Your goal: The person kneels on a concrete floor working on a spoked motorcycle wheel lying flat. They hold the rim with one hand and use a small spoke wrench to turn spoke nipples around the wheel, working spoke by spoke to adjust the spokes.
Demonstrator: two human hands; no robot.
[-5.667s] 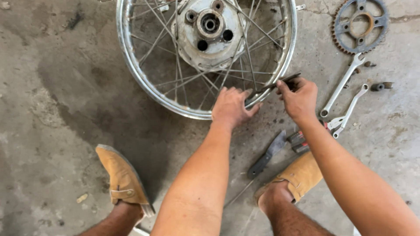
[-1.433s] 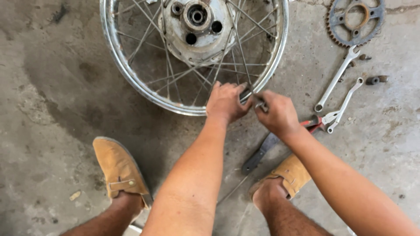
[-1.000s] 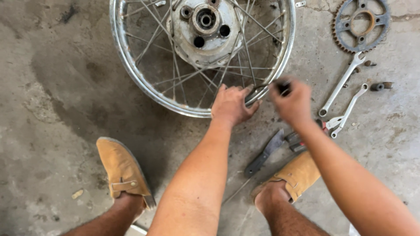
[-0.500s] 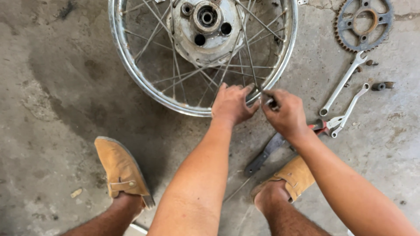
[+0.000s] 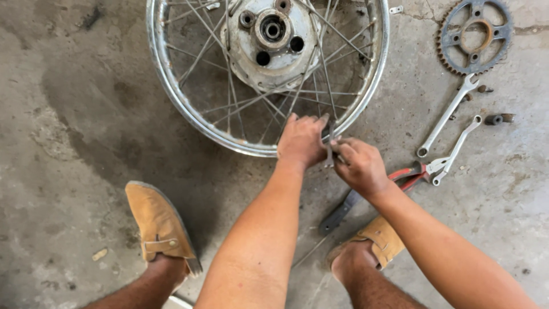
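— What stays hidden at the grip?

— The left hand (image 5: 301,140) covers the near edge of the spoked wheel rim (image 5: 171,97), fingers curled on it. The right hand (image 5: 361,166) pinches a small metal tool (image 5: 330,150); its tip is hard to make out. The rim's far side is cut off.

— And the surroundings?

— Stained concrete floor (image 5: 74,114). Right of the grip lie two wrenches (image 5: 446,117), red-handled pliers (image 5: 409,173) and a sprocket (image 5: 474,35).

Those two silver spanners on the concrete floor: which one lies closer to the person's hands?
The lower-right silver spanner, its end resting on the red-handled pliers beside the right hand. The other silver spanner lies farther up, reaching toward the rusty toothed sprocket.
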